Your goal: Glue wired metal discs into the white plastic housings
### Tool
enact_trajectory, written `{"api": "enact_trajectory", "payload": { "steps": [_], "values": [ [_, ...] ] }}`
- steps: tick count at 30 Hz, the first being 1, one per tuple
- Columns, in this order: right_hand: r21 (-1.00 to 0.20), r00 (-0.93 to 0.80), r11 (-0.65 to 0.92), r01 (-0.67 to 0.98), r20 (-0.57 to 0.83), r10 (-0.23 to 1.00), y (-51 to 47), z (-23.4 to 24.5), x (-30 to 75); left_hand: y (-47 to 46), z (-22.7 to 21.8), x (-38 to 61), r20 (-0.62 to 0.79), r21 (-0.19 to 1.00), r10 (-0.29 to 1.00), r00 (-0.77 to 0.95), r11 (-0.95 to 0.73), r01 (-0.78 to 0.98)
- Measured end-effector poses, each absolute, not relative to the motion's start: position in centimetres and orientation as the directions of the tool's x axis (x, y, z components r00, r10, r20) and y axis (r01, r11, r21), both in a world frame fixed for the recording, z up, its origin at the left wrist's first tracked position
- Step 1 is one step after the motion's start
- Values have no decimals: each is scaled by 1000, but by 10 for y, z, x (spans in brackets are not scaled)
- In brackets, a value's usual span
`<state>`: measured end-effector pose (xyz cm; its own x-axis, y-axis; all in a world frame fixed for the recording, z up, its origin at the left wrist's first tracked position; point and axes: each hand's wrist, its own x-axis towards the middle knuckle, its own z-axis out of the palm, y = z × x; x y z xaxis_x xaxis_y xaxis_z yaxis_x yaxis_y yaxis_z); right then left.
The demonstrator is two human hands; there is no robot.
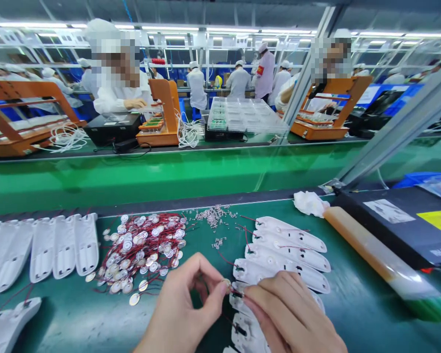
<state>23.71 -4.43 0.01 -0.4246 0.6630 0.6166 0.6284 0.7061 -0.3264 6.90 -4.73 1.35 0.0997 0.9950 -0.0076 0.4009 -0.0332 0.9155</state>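
Observation:
My left hand is closed in a pinch over the row of white shells. Between its thumb and fingertip shows the edge of a small brass-coloured disc, mostly hidden. My right hand is closed, its fingertips together beside a dark red wire end at the notched end of a white plastic shell. Whatever its fingertips grip is hidden. More white shells with red wires lie fanned out behind my right hand. To the left is a heap of wired metal discs.
Tiny clear parts lie scattered behind my hands. More white shells line the left. A black box and crumpled white tissue stand at right. Across a green partition, co-workers sit by orange fixtures.

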Motion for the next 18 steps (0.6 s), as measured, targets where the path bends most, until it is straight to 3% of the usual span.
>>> {"api": "enact_trajectory", "payload": {
  "steps": [3, 5, 8, 10, 12, 18],
  "values": [
    [-357, -432, 718, 597, 611, 664, -44, -1, 244, -48, 6, 65, 73, 776, 963, 258, -217, 592],
    [-371, -411, 707, 602, 615, 673, -41, 1, 254, -39, 6, 52, 113, 612, 944, 311, -313, 727],
    [-361, -333, 627, 690, 611, 718, -32, 3, 279, -17, 11, 15, 212, 139, 952, 219, -252, 958],
    [-356, -281, 571, 740, 608, 743, -26, 1, 299, -4, 12, -13, 175, -106, 971, 161, -144, 984],
    [-353, -243, 541, 764, 619, 747, -19, -4, 315, 3, 7, -34, 157, -137, 974, 165, -144, 980],
    [-262, -255, 483, 836, 593, 763, -3, -24, 333, 3, -16, -40, 216, 77, 960, 177, -197, 977]
  ]
}}
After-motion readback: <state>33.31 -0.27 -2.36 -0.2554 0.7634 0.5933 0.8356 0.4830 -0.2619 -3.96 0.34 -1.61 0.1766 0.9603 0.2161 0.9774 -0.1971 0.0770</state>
